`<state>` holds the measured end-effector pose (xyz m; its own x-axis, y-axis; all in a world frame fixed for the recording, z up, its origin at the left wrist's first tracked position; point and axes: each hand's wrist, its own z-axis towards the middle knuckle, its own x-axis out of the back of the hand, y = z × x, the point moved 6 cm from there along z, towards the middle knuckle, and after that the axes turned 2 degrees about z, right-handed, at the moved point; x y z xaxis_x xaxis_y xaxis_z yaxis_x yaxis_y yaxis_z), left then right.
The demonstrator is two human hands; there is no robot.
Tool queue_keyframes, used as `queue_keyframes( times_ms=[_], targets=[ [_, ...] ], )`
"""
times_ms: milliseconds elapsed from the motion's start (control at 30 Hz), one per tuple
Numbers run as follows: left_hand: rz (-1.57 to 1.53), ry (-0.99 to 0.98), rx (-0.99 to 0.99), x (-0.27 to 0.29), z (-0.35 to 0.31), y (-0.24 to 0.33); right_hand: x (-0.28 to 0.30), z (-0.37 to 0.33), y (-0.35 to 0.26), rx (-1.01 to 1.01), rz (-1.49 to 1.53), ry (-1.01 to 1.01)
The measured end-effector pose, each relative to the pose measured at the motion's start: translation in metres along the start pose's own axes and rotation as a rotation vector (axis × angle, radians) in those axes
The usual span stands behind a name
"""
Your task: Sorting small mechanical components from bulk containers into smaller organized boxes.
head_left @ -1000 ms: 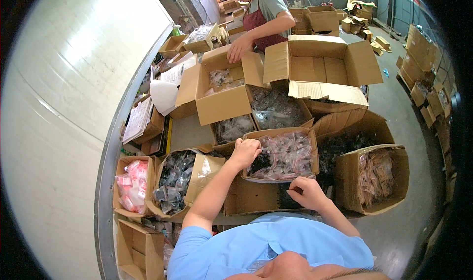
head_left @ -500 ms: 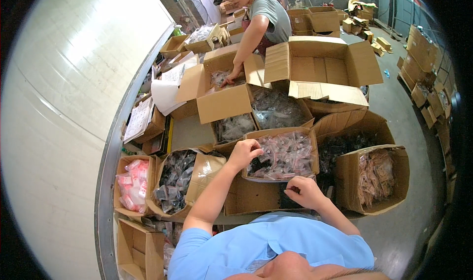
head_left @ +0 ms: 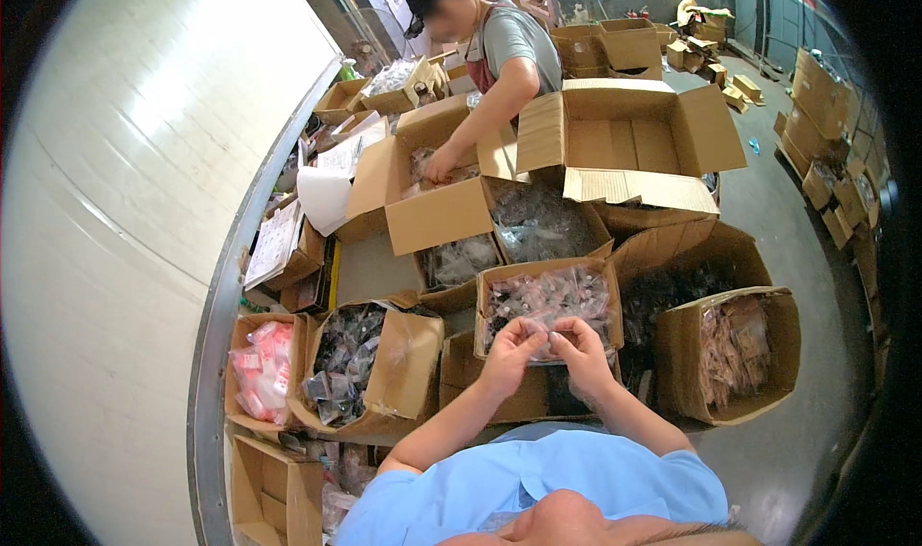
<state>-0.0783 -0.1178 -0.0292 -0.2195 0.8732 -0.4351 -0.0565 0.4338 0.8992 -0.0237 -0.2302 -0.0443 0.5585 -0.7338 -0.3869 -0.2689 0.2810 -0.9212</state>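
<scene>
My left hand (head_left: 509,356) and my right hand (head_left: 584,356) meet in front of me. Their fingertips pinch a small clear plastic bag (head_left: 541,325) between them; what is inside it is too small to tell. Just beneath and beyond the hands stands a cardboard box (head_left: 617,301) filled with small clear bags (head_left: 567,289) that have reddish edges. Below my hands a lower, open carton (head_left: 461,378) shows, partly covered by my forearms.
Left stand boxes of pink-and-white packets (head_left: 264,373) and dark bagged parts (head_left: 341,364). A box of brownish bagged pieces (head_left: 735,349) is at right. Across, a co-worker (head_left: 519,47) reaches into an open carton (head_left: 437,221); a large open carton (head_left: 629,143) stands beside it.
My hands have come together over the near edge of the box, now with a clear bag between them. The co-worker has shifted slightly, one hand still in the far carton.
</scene>
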Motion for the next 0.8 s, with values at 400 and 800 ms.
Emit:
queue_keyframes(
  times_ms=[400, 800],
  targets=[
    [0.498, 0.15, -0.145, 0.008, -0.007, 0.031, -0.002, 0.003, -0.029, 0.135, -0.39, -0.037],
    [0.624, 0.234, -0.341, 0.012, -0.007, 0.027, -0.005, 0.015, -0.018, 0.03, -0.017, -0.006]
  ],
)
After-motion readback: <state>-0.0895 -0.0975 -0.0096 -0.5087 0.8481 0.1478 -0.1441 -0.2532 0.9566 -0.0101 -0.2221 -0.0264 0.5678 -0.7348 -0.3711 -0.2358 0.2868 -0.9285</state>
